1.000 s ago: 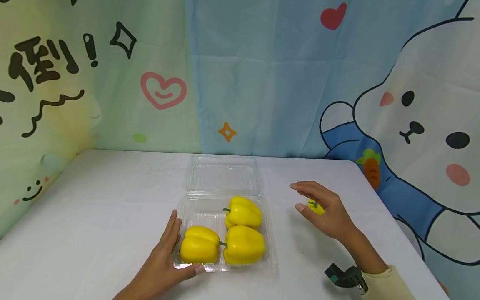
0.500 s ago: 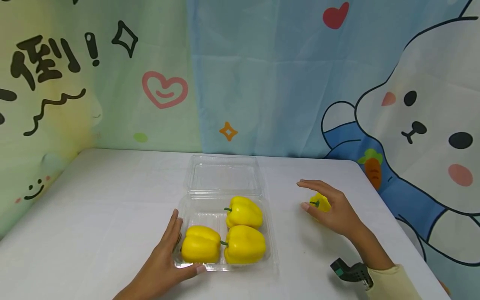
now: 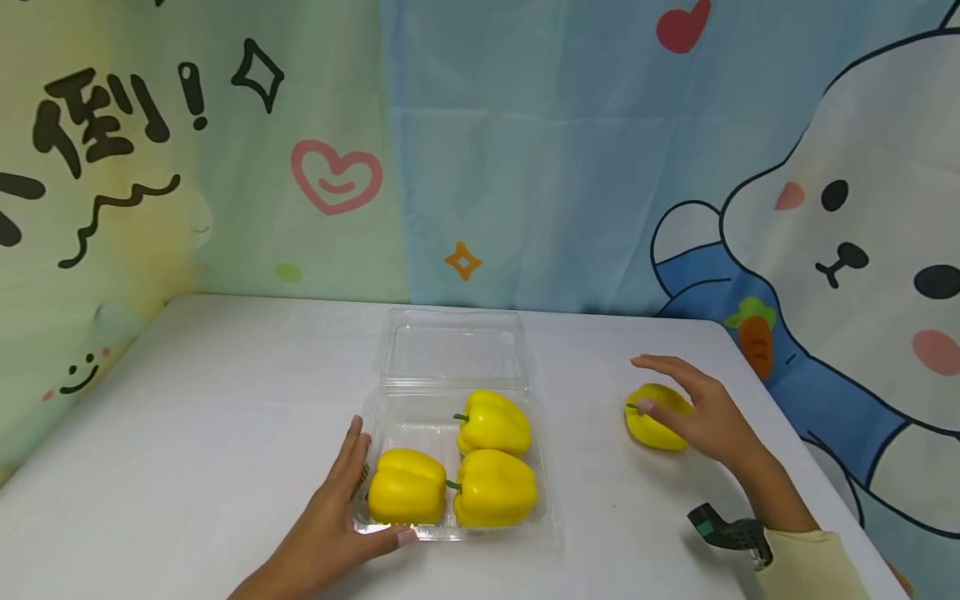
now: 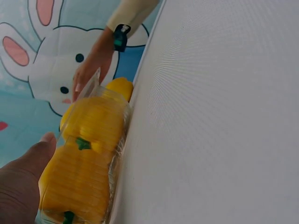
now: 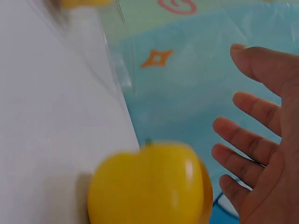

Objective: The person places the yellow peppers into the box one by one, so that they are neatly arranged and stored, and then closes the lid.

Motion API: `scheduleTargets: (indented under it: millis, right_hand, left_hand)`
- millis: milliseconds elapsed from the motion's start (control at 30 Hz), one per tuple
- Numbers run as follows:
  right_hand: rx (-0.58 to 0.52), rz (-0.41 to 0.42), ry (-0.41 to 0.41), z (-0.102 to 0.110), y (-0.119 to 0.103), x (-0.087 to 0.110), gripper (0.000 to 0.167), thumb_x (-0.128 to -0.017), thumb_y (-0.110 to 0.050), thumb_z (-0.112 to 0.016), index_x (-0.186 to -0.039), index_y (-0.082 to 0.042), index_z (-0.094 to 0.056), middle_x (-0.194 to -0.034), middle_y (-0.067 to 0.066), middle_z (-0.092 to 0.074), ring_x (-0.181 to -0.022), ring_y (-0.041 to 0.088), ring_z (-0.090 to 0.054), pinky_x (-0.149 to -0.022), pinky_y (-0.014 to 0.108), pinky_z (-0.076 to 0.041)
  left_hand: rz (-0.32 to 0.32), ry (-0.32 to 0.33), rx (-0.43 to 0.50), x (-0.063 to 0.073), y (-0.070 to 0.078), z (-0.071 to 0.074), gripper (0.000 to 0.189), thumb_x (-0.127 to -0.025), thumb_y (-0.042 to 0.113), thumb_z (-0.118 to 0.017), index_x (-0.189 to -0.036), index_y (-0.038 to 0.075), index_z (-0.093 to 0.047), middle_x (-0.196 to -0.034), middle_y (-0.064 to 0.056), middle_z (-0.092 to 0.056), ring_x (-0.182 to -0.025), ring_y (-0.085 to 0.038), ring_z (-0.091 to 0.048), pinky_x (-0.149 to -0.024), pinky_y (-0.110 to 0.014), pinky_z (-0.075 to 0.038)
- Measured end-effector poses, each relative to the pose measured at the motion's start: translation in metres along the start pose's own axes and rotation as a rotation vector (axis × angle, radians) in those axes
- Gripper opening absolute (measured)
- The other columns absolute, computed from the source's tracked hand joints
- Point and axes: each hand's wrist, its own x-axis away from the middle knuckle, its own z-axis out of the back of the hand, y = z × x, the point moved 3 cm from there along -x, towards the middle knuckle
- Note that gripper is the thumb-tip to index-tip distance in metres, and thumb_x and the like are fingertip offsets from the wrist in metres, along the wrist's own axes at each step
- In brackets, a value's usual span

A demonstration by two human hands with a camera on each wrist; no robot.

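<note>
A clear plastic clamshell box (image 3: 450, 534) lies with its lid (image 3: 456, 346) folded back on the table. Inside are three yellow bell peppers: one at the back right (image 3: 493, 423), one at the front right (image 3: 495, 490) and one at the front left (image 3: 407, 487). My left hand (image 3: 326, 517) rests against the box's left side, thumb along the front edge, fingers straight. To the right, a loose yellow bell pepper (image 3: 651, 435) lies on the table. Above and beside it is my right hand (image 3: 712, 417), thumb and fingers spread apart. In the right wrist view, a gap separates the fingers (image 5: 252, 140) from that pepper (image 5: 145, 186).
The table (image 3: 187, 442) has a white cover. Behind it hangs a printed cloth backdrop (image 3: 525, 167) with a cartoon bear. A dark wrist device (image 3: 727, 532) sits at the right sleeve (image 3: 813, 567), just above the table.
My right hand has moved right and slightly back, so more of the loose bell pepper shows between thumb and fingers. My left hand stays at the box. The head view has shifted slightly.
</note>
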Motion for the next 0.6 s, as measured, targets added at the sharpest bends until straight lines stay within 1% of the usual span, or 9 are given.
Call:
scheduleTargets:
  millis: [67, 100, 167, 200, 267, 367, 433, 500, 600]
  right_hand:
    - [0.001, -0.023, 0.009, 0.004, 0.008, 0.002, 0.05, -0.089, -0.012, -0.072, -0.136, -0.016, -0.057, -0.138, 0.009, -0.053, -0.132, 0.026, -0.04, -0.109, 0.045, -0.033]
    - [0.002, -0.03, 0.009, 0.005, 0.012, 0.003, 0.05, -0.09, -0.012, -0.072, -0.137, -0.016, -0.056, -0.138, 0.009, -0.053, -0.133, 0.022, -0.04, -0.109, 0.034, -0.033]
    - [-0.006, -0.047, 0.0, 0.006, 0.019, 0.005, 0.049, -0.091, -0.014, -0.07, -0.137, -0.016, -0.056, -0.138, 0.008, -0.053, -0.133, 0.018, -0.039, -0.104, 0.015, -0.029]
    - [-0.01, -0.055, -0.009, 0.006, 0.022, 0.006, 0.048, -0.091, -0.015, -0.07, -0.138, -0.015, -0.055, -0.138, 0.008, -0.052, -0.134, 0.019, -0.039, -0.1, 0.008, -0.026]
    - [-0.026, -0.063, -0.032, 0.005, 0.026, 0.008, 0.048, -0.092, -0.016, -0.069, -0.138, -0.014, -0.054, -0.139, 0.011, -0.051, -0.135, 0.026, -0.038, -0.105, 0.015, -0.029]
    - [-0.033, -0.088, -0.059, 0.002, 0.028, 0.008, 0.049, -0.093, -0.018, -0.069, -0.139, -0.012, -0.053, -0.141, 0.013, -0.049, -0.135, 0.037, -0.036, -0.109, 0.04, -0.031]
    - [-0.04, -0.104, -0.067, 0.001, 0.028, 0.008, 0.05, -0.092, -0.019, -0.069, -0.139, -0.011, -0.053, -0.142, 0.016, -0.047, -0.135, 0.04, -0.034, -0.104, 0.057, -0.03]
    - [-0.045, -0.117, -0.078, 0.001, 0.028, 0.008, 0.052, -0.092, -0.019, -0.07, -0.14, -0.01, -0.052, -0.143, 0.018, -0.045, -0.136, 0.044, -0.031, -0.102, 0.064, -0.028]
    - [-0.043, -0.135, -0.097, 0.001, 0.03, 0.009, 0.057, -0.09, -0.019, -0.072, -0.142, -0.009, -0.049, -0.146, 0.022, -0.041, -0.136, 0.047, -0.028, -0.101, 0.068, -0.027]
  left_hand:
    - [-0.001, -0.002, 0.0, 0.0, 0.0, 0.0, 0.125, -0.068, 0.056, -0.083, -0.155, 0.001, -0.012, -0.163, -0.004, 0.005, -0.145, -0.034, -0.011, -0.107, -0.053, -0.023]
    - [-0.002, -0.004, -0.001, 0.0, 0.0, 0.0, 0.125, -0.068, 0.056, -0.083, -0.155, 0.001, -0.012, -0.163, -0.003, 0.005, -0.145, -0.034, -0.011, -0.107, -0.053, -0.023]
    - [0.002, -0.009, -0.003, 0.0, 0.001, 0.0, 0.125, -0.068, 0.057, -0.082, -0.155, 0.0, -0.012, -0.163, -0.003, 0.006, -0.145, -0.034, -0.012, -0.107, -0.053, -0.023]
    - [0.005, -0.012, -0.003, 0.0, 0.001, 0.0, 0.125, -0.068, 0.057, -0.082, -0.155, 0.0, -0.012, -0.163, -0.003, 0.006, -0.145, -0.034, -0.012, -0.107, -0.053, -0.023]
    - [0.012, -0.019, -0.001, 0.001, 0.002, 0.0, 0.124, -0.069, 0.056, -0.082, -0.154, -0.001, -0.012, -0.163, -0.003, 0.007, -0.145, -0.035, -0.012, -0.107, -0.053, -0.022]
    - [0.026, -0.025, 0.005, 0.001, 0.003, 0.0, 0.124, -0.069, 0.056, -0.082, -0.154, -0.001, -0.012, -0.163, -0.002, 0.007, -0.145, -0.034, -0.012, -0.107, -0.053, -0.022]
    - [0.027, -0.022, 0.004, 0.001, 0.004, 0.0, 0.125, -0.068, 0.056, -0.082, -0.154, -0.001, -0.012, -0.163, -0.002, 0.007, -0.145, -0.034, -0.011, -0.107, -0.053, -0.022]
    - [0.02, -0.015, 0.001, 0.001, 0.003, 0.0, 0.125, -0.068, 0.057, -0.082, -0.154, 0.0, -0.013, -0.163, -0.002, 0.006, -0.145, -0.034, -0.011, -0.107, -0.053, -0.022]
    - [0.003, -0.007, -0.004, 0.001, 0.003, 0.0, 0.125, -0.068, 0.057, -0.082, -0.154, -0.001, -0.013, -0.163, -0.003, 0.006, -0.145, -0.035, -0.012, -0.107, -0.053, -0.023]
